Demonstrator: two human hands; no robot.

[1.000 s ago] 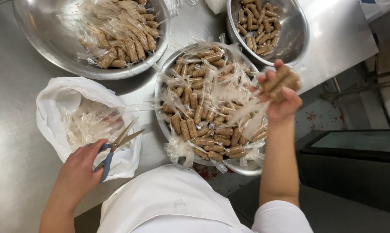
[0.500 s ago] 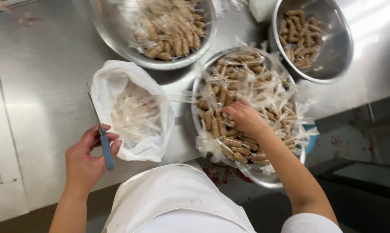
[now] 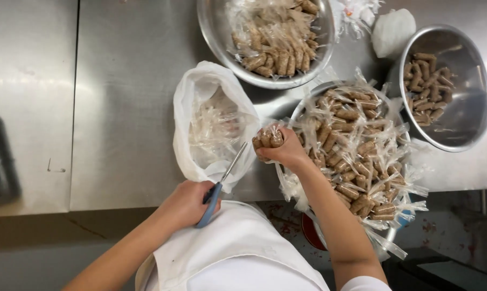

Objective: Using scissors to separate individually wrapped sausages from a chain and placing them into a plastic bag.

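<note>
Over the steel counter [image 3: 119, 108], the right hand [image 3: 286, 153] is clenching a bunch of wrapped sausages [image 3: 268, 139] above the white bag [image 3: 200, 97], while the left hand [image 3: 187, 203], gripping the scissors [image 3: 222, 180], is best snipping just the wrapper ends, blades clear of fingers.

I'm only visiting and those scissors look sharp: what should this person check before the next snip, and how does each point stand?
1. Right hand grips a bunch of wrapped sausages firmly: ok.
2. Left hand holds the blue-handled scissors: ok.
3. Blades point toward the wrapper ends: ok.
4. Right fingers clear of the blades: ok for now, tips apart from the bunch.
5. White bag of clear wrapper scraps open below the cut: ok.
6. Whether the blades are open enough: cannot tell.
</note>
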